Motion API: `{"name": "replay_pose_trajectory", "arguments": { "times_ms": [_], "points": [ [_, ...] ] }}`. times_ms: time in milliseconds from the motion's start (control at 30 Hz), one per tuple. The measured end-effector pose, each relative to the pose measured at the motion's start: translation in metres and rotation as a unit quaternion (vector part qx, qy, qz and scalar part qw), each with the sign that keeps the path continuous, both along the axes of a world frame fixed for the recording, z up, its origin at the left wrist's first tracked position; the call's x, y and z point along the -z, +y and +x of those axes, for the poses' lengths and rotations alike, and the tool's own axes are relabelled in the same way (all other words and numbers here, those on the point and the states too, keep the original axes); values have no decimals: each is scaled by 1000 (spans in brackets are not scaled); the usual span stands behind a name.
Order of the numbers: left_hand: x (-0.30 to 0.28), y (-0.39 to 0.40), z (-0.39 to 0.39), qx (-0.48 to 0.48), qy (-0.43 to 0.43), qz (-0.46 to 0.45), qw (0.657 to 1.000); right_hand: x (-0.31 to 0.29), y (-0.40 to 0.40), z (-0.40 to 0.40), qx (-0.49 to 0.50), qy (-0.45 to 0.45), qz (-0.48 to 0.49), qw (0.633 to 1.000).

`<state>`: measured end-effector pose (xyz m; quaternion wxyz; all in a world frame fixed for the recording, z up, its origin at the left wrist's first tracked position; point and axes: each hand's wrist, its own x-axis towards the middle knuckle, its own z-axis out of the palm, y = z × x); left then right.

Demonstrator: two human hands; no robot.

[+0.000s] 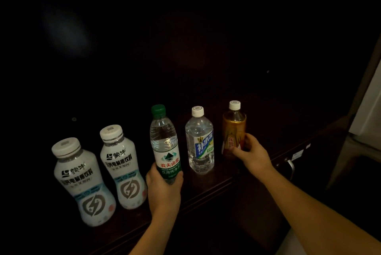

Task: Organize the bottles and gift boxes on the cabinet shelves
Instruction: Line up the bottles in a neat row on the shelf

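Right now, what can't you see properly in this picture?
- Head view: the cabinet's back and upper part are lost in darkness; any gift boxes there cannot be made out.
- The green-capped water bottle: its base is covered by the left hand.
- The amber tea bottle: its lower right side is hidden by the right hand.
- Small print on the two white bottles is too blurred to read.
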<state>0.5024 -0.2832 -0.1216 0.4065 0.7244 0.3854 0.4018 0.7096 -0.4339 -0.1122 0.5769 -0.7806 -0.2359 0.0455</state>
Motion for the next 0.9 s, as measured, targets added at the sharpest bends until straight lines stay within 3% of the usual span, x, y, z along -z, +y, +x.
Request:
{"name": "replay_pose_trajectory", "arguments": {
  "times_ms": [167,433,733,900],
  "points": [
    [1,1,0,2,-2,0,1000,0,16,-8,28,-13,-1,1000],
    [2,1,0,3,-8,3,1000,-2,40,-16,167,-34,-66,983],
    [2,2,0,2,-8,1,1000,3,30,-14,73,-12,14,997],
    [4,2,1,2,-7,0,1000,3,29,-18,76,-8,31,997]
  ]
}}
